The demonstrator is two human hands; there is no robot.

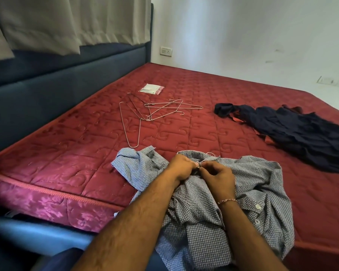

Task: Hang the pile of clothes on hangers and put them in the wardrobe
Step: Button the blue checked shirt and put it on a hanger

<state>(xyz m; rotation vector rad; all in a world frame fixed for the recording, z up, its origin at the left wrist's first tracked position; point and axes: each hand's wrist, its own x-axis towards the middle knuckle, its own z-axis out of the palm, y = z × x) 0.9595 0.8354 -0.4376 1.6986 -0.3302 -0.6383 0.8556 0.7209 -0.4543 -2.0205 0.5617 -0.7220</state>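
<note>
Pinching checked shirt (pixel 213 208) placket, both hands, left hand (pixel 181 166), right hand (pixel 217 178)

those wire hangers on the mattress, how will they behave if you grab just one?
The wire hangers look thin, so probably light and a bit springy. They overlap with hooks crossing, so lifting one will likely snag and drag the others. Lying flat on the quilted mattress, they probably won't roll, only slide.

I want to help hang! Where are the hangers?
The wire hangers lie on the red mattress, left of centre, beyond the checked shirt.
</note>
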